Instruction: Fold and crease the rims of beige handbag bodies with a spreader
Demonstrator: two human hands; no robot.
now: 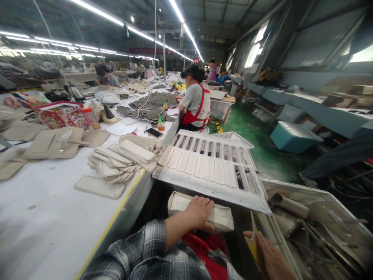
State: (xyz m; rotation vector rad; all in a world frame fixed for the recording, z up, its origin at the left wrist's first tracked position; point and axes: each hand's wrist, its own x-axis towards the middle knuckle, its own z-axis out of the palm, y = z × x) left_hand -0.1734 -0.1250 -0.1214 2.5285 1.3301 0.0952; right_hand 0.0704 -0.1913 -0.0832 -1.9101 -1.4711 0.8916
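My left hand (198, 213) is closed over a stack of cream, rounded-rectangular leather pieces (221, 217) held low in front of my lap. My right hand (269, 254) grips a thin yellow tool (253, 242) by its lower end, just right of that stack. Right above both hands lies a white slotted tray (215, 163) with several cream pieces laid side by side in its slots.
A white worktable (43, 217) on the left carries a pile of cream pieces (122, 159), beige bag flaps, a phone and glue bottles. A bin of metal tools (314, 225) sits at right. A person in a red apron (195, 103) sits further along the table.
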